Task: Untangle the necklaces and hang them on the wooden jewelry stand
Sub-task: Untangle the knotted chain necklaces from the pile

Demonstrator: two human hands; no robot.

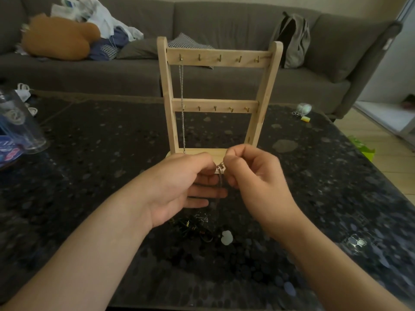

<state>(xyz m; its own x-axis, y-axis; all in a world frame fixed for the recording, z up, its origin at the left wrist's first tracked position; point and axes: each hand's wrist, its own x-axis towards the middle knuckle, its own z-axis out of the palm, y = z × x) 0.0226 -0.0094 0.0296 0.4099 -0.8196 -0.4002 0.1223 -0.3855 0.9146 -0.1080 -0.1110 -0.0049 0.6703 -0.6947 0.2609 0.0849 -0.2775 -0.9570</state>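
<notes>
Necklace chain (220,179) pinched at top end between fingers of left hand (179,187) and right hand (253,182), just before wooden jewelry stand (219,59), middle of surface (89,164); tail drops into tangle (199,224). Silver chain (182,108) hangs, top-left hook (180,57). Likely freeing second; next: draw clear, hook it

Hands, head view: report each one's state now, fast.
Left hand: thumb and forefinger pinch the thin silver necklace chain at its top.
Right hand: pinches the same chain, close beside the left.
</notes>
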